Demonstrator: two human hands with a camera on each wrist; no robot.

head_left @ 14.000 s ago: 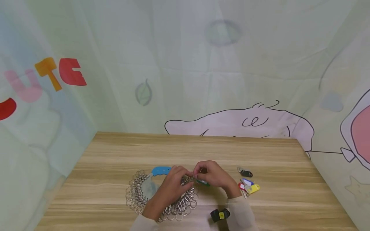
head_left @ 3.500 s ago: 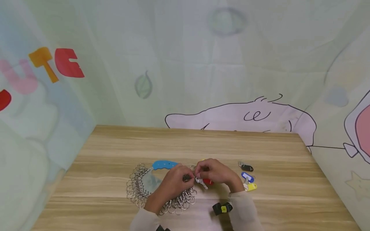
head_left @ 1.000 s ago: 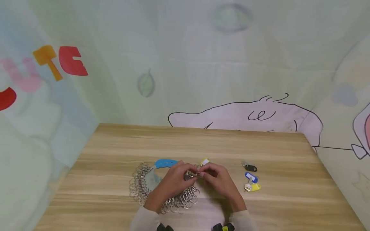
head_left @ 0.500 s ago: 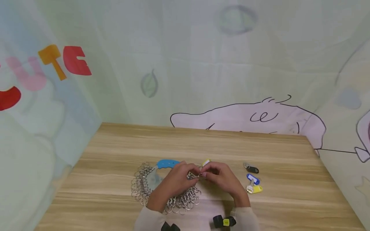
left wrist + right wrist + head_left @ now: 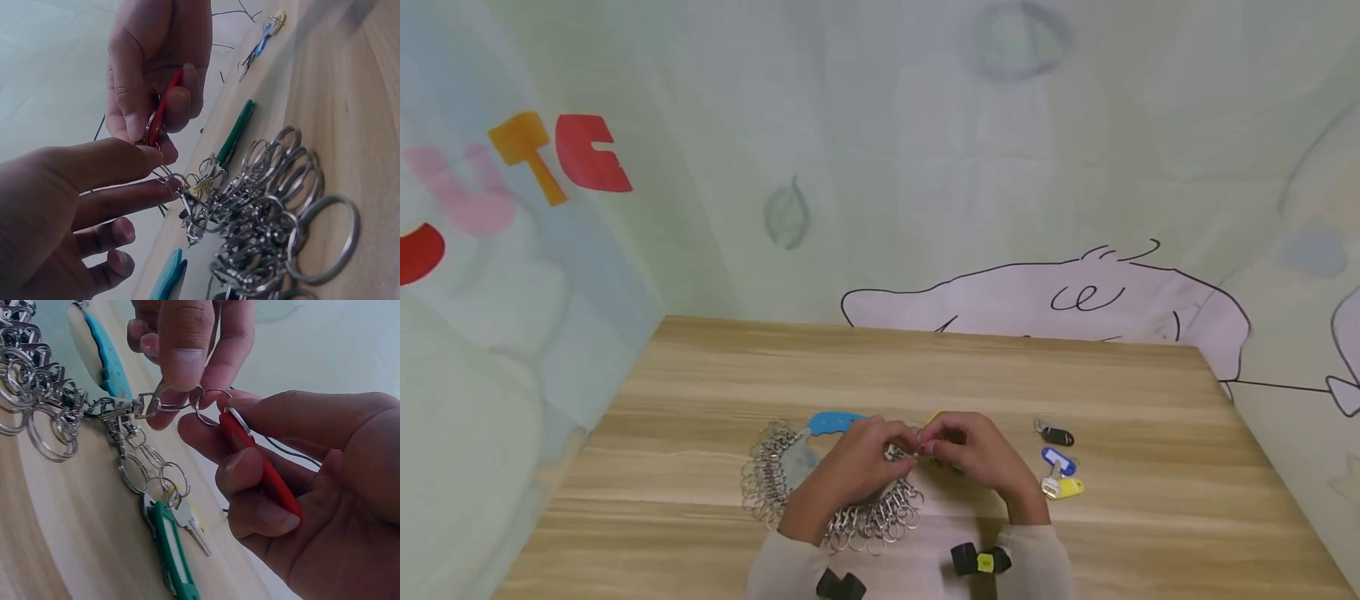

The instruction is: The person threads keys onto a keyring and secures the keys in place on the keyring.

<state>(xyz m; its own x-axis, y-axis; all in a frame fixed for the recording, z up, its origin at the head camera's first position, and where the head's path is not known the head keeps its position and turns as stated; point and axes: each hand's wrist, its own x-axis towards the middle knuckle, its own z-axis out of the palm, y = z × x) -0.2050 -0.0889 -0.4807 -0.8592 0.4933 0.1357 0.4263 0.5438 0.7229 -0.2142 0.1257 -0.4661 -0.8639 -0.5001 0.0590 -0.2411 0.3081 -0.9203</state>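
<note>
My left hand (image 5: 861,462) pinches a metal ring (image 5: 174,400) at the end of a clip, on a large key holder with a blue handle (image 5: 833,422) and many hanging snap clips and rings. My right hand (image 5: 973,450) grips a red key tag (image 5: 275,484), thumb at its ring end. The tag's small split ring (image 5: 209,407) meets the ring in the left fingers; whether they are linked is hard to tell. Below hangs a green key tag (image 5: 170,550) with a key (image 5: 195,532) beside it. A yellow tag (image 5: 937,414) peeks out behind the right hand.
To the right on the wooden table (image 5: 1135,467) lie a black key tag (image 5: 1058,436), a blue key tag (image 5: 1058,460) and a yellow key tag (image 5: 1070,488) with keys. A printed cloth (image 5: 925,208) hangs behind the table.
Fourteen seconds ago the red tag lay in the right-hand pile and the green one was at my hands. The red tag has since come to my right hand. Over the last second the hands shift slightly.
</note>
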